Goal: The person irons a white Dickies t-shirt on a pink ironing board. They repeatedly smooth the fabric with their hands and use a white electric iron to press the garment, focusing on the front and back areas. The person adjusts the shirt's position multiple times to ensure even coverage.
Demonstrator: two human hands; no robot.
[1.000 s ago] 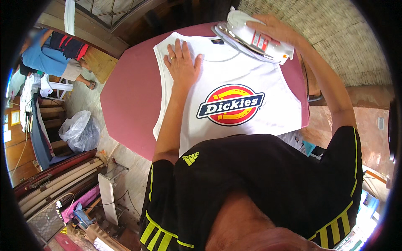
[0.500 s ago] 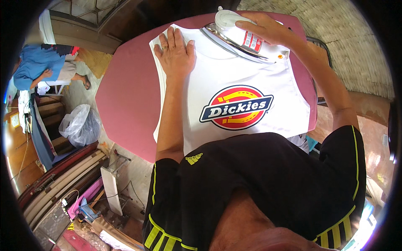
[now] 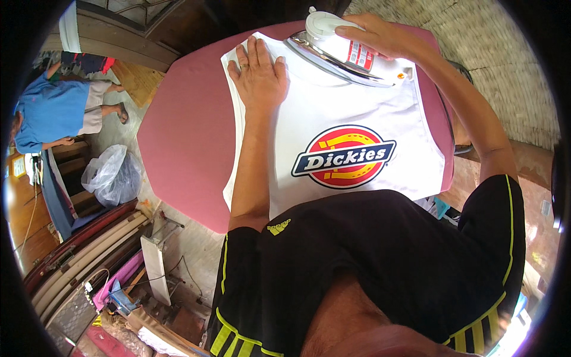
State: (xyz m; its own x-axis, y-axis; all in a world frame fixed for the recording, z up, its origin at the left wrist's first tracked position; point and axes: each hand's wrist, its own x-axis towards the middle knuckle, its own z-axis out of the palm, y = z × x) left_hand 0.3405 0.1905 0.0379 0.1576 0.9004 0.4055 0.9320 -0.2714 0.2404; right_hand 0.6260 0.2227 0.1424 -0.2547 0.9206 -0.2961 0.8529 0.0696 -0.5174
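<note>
A white sleeveless garment (image 3: 357,107) with a red, yellow and dark blue printed emblem (image 3: 344,157) lies spread on a pink padded board (image 3: 184,125). My left hand (image 3: 259,77) rests flat on its upper left part, fingers stretched out. At the far side, my right hand (image 3: 380,37) is wrapped round the handle of a white clothes iron (image 3: 324,27) with a shiny metal soleplate. The iron sits on the garment near its far edge, its tip pointing right. Part of the handle is hidden under my right hand.
On the left, a person in a blue shirt (image 3: 59,110) stands beyond the board. Below are a clear plastic bag (image 3: 114,175), several long rolls (image 3: 89,259) and a small white bench (image 3: 156,271). A woven wall (image 3: 499,65) rises at the right.
The garment and board have shifted slightly right in view. The person in blue has turned and come more upright into sight. My hands keep their places on the garment and iron.
</note>
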